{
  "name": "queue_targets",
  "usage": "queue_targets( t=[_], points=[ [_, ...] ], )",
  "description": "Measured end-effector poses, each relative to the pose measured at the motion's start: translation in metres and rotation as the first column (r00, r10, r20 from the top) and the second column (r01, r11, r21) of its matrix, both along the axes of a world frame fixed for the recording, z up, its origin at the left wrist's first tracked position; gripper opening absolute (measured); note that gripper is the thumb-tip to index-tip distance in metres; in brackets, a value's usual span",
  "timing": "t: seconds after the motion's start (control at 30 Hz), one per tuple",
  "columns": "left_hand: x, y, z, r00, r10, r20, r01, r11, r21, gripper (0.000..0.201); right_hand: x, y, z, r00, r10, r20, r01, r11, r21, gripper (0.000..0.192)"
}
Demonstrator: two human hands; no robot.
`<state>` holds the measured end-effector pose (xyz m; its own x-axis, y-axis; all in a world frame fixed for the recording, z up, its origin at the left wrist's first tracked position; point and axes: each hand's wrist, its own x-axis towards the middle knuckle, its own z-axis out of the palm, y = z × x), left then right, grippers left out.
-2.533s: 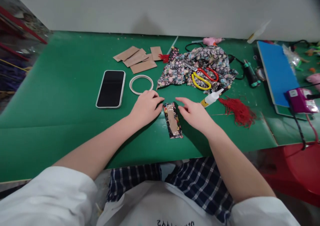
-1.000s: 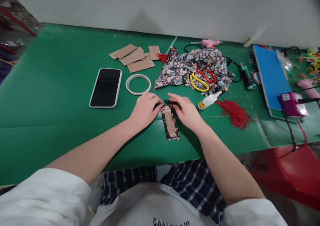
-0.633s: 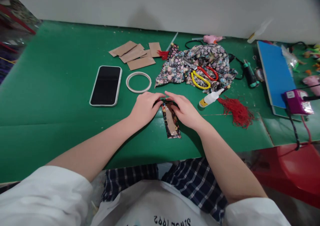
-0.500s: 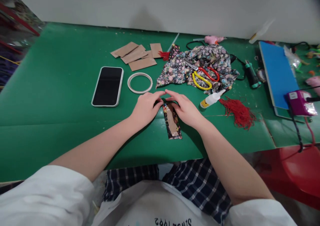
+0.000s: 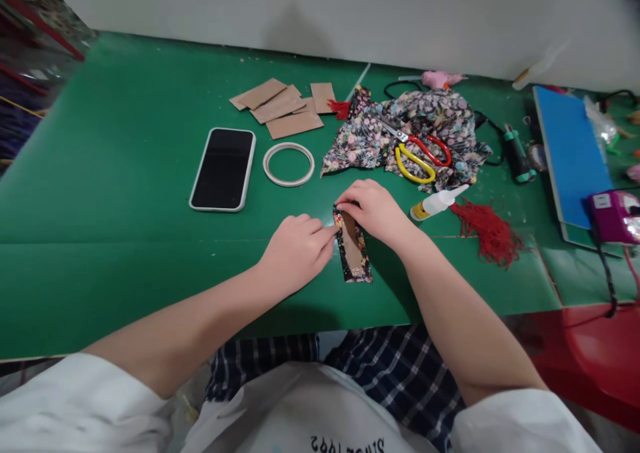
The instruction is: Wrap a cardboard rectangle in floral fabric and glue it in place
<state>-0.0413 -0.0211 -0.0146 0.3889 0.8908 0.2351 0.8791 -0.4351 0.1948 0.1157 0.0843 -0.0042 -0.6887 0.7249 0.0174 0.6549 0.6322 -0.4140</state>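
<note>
Wore white short sleeves (image 5: 80,406), a white top with dark inverted lettering at the hem, dark blue-and-white checked trousers (image 5: 400,379); forearms bare.

Dark floral-print fabric strip with tan cardboard centre (image 5: 353,249) lying on green table mat (image 5: 125,239), black-screened phone (image 5: 223,169), white tape ring (image 5: 289,164), yellow-and-red-handled scissors (image 5: 419,156), red tassel (image 5: 487,229), blue board (image 5: 570,153)

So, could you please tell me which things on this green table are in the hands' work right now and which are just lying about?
In hand:
- fabric-wrapped strip, left hand at its edge, right hand pressing its far end

Lying about:
- phone
- tape ring
- cardboard pieces
- floral cloth
- scissors
- glue bottle
- red tassel
</note>
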Motion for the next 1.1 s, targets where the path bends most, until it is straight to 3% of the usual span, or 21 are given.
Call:
queue_targets(
  t=[0.5,0.7,0.9,1.0,1.1],
  points=[
    [0.0005,0.0016,-0.0003,1.0,-0.017,0.009,0.017,1.0,-0.005,0.029,0.006,-0.0037,-0.001,0.994,0.049,-0.093,-0.051,0.999,-0.014,0.011],
    [0.0007,0.0021,-0.0005,1.0,-0.019,0.019,0.019,1.0,-0.021,0.029,0.009,-0.0024,-0.0001,0.992,-0.024,-0.122,0.022,1.0,-0.023,0.013],
    [0.0015,0.0024,-0.0009,1.0,-0.016,0.021,0.017,1.0,-0.019,0.029,0.0048,-0.0008,-0.0052,0.997,-0.014,-0.076,0.014,1.0,0.011,0.012],
    [0.0019,0.0025,-0.0007,0.996,0.002,0.089,0.001,0.999,-0.034,0.027,0.0032,-0.0016,-0.0061,0.997,-0.004,-0.071,0.005,1.0,0.014,0.012],
    [0.0009,0.0046,0.0017,0.959,0.101,0.266,-0.075,0.991,-0.109,0.025,0.0048,-0.0035,-0.0035,0.997,0.014,-0.075,-0.013,1.0,0.015,0.012]
  ],
)
